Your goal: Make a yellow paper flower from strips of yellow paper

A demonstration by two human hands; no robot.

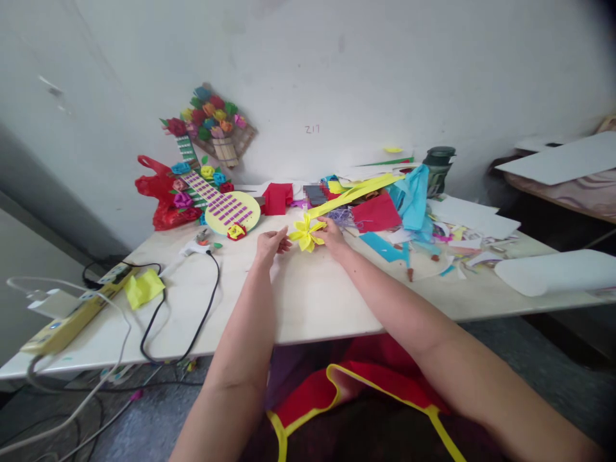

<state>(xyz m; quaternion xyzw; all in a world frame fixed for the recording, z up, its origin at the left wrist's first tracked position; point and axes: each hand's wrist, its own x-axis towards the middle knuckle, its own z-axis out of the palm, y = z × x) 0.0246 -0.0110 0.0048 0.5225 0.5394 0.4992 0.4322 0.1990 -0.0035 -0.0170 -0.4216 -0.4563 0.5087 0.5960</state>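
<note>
A yellow paper flower [307,233] with several pointed petals is held just above the white table. My right hand [333,236] pinches it by its right-hand petals. Close to the flower's left side is my left hand [273,246], thumb and fingers apart, with nothing seen in it. Behind the flower, a long yellow paper strip [356,194] slants up to the right across the pile. Some of my right fingertips are hidden behind the petals.
A decorated cardboard guitar [246,210] and a glue gun [196,246] with a black cord are at left. Beyond them lies a red plastic bag [168,199]. A power strip [79,314] runs along the left edge. Red paper [378,213], blue scraps and a dark bottle [439,168] crowd the right.
</note>
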